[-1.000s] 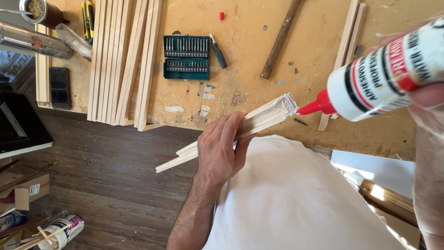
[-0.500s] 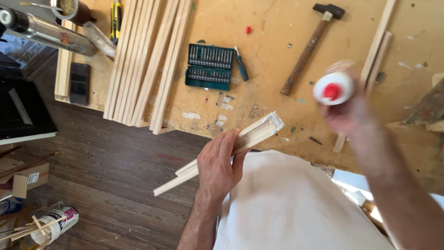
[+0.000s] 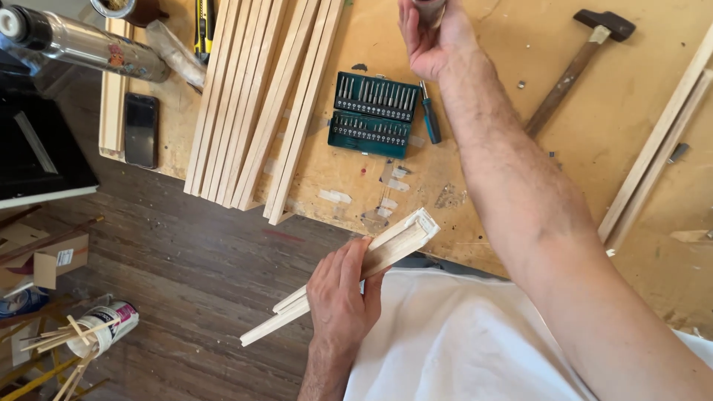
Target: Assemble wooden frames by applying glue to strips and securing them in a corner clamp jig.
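My left hand [image 3: 342, 297] grips a bundle of pale wooden strips [image 3: 405, 238] near its middle. The bundle is held slanted, with its upper end over the front edge of the plywood workbench [image 3: 653, 44]. My right hand [image 3: 427, 37] reaches across the bench to the top of the view, fingers curled around a glue bottle [image 3: 434, 7] of which only a sliver shows at the frame's edge. Just below that hand lie a green bit set case [image 3: 373, 113], lying open, and a small dark-handled screwdriver [image 3: 430, 119].
A row of long wooden strips [image 3: 260, 104] lies on the bench's left part beside a dark phone [image 3: 140, 130]. A hammer [image 3: 572, 67] and two more strips [image 3: 653, 148] lie to the right. On the dark floor stand a tub of sticks [image 3: 104, 330] and a cardboard box [image 3: 52, 260].
My right hand has carried the glue bottle from close to the camera away to the far side of the bench. My left hand has kept hold of the strip bundle in about the same place.
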